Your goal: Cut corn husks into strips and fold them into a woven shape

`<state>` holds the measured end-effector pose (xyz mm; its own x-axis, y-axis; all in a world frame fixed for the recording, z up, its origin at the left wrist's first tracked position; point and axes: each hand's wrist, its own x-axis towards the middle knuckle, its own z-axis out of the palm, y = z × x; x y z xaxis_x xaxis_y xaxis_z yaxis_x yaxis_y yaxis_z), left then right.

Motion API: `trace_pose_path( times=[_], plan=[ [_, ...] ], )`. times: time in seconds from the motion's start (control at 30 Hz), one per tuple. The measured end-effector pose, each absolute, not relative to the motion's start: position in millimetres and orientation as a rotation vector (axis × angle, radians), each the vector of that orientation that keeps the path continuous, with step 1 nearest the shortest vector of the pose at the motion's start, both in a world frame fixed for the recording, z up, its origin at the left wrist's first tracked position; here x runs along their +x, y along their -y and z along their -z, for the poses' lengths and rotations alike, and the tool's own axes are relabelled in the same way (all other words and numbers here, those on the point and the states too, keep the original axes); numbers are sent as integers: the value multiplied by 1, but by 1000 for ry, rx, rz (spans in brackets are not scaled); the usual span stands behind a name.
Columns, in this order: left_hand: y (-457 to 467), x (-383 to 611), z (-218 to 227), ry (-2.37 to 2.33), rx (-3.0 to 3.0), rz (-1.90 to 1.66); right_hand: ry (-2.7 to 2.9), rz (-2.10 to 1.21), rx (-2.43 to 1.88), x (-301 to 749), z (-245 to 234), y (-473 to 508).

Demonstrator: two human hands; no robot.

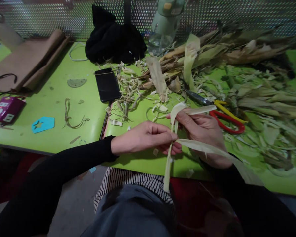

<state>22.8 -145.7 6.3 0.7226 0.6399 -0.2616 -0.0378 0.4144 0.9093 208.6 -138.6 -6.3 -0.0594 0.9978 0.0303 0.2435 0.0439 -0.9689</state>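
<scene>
My left hand (148,136) pinches a pale dried husk strip (168,164) that hangs down past the front edge of the green table (51,108). My right hand (204,131) is closed on the same bundle of husk strips, one strip (199,110) pointing right above my fingers and a wider one (212,149) trailing over my right wrist. Both hands meet just above the table's front edge, over my lap.
Red and yellow scissors (227,118) lie just behind my right hand. A heap of dried husks (236,56) covers the right and back. A black phone (107,85), black cloth (113,39), a bottle (162,29), a purple case (5,110) and a blue tag (43,124) sit left.
</scene>
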Motion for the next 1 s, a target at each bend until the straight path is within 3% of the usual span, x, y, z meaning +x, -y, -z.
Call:
trace_pose_path(
  times=[0.17, 0.37, 0.7, 1.0],
  plan=[
    [145, 21, -7, -643, 1076, -455, 1507, -1115, -1388, 212, 5, 135],
    [140, 22, -5, -768, 992, -691, 1622, -1378, -1281, 223, -2, 131],
    [130, 19, 4, -806, 1117, -845, 1990, -722, -1331, 214, -11, 145],
    [125, 18, 2, -854, 1029, -889, 2007, -624, -1343, 215, -12, 149]
  ],
)
